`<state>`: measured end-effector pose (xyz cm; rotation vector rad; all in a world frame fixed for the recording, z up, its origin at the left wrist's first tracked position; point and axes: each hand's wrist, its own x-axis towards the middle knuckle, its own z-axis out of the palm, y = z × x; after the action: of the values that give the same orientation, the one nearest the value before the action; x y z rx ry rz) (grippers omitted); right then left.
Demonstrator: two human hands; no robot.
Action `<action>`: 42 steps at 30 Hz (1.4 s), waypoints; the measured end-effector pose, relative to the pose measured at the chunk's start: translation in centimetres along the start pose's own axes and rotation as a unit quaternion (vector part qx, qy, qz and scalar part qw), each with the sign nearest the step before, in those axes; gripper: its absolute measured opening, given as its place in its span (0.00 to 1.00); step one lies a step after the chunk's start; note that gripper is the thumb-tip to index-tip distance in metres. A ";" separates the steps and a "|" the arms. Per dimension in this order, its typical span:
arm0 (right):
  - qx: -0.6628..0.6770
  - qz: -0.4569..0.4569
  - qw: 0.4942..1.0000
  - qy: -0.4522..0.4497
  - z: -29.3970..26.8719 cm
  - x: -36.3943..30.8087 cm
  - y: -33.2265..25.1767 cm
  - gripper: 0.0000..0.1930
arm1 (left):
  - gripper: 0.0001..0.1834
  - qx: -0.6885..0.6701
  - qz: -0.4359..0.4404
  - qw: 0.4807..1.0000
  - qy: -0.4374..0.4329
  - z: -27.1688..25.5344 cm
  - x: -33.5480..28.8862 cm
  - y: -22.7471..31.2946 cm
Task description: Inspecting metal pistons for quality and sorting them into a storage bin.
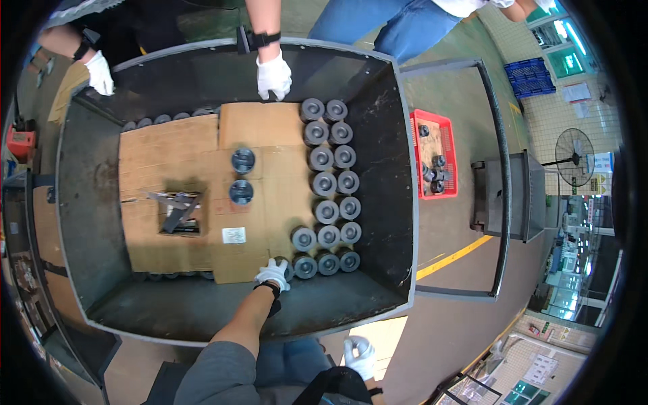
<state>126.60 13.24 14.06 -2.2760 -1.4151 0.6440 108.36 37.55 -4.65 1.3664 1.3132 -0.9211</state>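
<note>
Inside a large dark metal bin, my left hand, in a white glove, is at the near end of the rows. Its fingers are closed around a dark round metal part, largely hidden by the glove. Several more such parts stand upright to its right, with ringed tops. Two glossier round parts sit apart on the cardboard. My right hand, also gloved, is outside the bin by its near wall, fingers loosely bent and apart, with nothing visible in it.
A hole in the cardboard holds dark scraps. Across the bin, a co-worker's gloved hands are at the far wall; another person in jeans stands beside. A red crate with several parts is right of the bin, near a metal frame.
</note>
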 end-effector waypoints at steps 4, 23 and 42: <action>-0.002 0.312 0.947 -0.072 2.1 -6.2 2.5 0.08 | 0.52 -0.009 -0.026 1.000 -0.003 1.5 3.4 3.1; -0.009 0.039 0.953 -0.301 0.8 -2.0 -3.1 0.21 | 0.22 -0.238 0.336 0.910 0.035 -7.9 -12.8 -13.2; 0.609 -0.007 0.755 -0.244 -8.3 1.2 -34.4 0.19 | 0.52 -0.040 0.579 0.617 0.532 -8.0 -53.6 -16.0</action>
<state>106.68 28.08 39.32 -1.0461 -0.7030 1.6243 85.10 31.53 46.43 2.2849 0.7743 1.0125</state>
